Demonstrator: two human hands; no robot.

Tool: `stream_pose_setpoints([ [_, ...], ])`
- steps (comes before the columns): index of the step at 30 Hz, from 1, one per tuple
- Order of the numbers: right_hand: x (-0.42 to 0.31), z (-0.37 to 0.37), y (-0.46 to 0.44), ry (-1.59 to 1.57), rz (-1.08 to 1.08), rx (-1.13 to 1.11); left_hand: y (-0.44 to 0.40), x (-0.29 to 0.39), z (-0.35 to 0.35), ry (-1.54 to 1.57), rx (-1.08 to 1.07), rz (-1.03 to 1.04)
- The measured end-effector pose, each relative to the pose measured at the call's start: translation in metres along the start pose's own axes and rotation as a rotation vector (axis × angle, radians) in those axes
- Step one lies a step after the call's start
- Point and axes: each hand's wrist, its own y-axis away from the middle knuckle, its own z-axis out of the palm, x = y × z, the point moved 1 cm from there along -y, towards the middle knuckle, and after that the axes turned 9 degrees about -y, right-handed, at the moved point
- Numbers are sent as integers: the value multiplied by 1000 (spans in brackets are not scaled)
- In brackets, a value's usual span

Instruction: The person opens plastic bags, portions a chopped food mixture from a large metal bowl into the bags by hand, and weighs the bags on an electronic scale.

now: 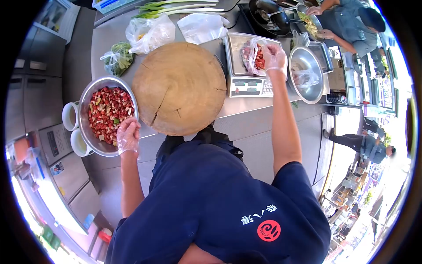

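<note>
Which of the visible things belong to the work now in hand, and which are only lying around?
Seemingly in use:
large metal bowl
chopped red pieces, by the left hand
scale
plastic bag on the scale, at the right hand

Seemingly lying about:
round wooden board
bag of greens
long green stalks

Bowl point(93, 140): at left hand point(128, 135). Bag point(249, 56) on scale point(246, 88): at right hand point(276, 58). Chopping block point(180, 88): between both. Basin point(303, 57): farther right.

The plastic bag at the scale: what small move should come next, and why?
Perhaps the right hand should ease off the bag: red pieces show inside, the bag appears to rest on the scale, and a touching hand could skew any reading.
</note>
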Motion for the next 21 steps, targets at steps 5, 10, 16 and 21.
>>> stream_pose_setpoints([
  [5, 33, -64, -48, 116, -126, 25, 23, -15, 77, -55, -47, -9],
  [10, 92, -98, -5, -175, 91, 3, 38, -29, 119, -103, -7, -46],
  [16, 164, -103, 93, -340, 520, -127, 49, -16, 160, -161, 32, -19],
  [21, 169, -106, 102, -439, 677, -112, 29, 3, 183, -197, -37, -1],
])
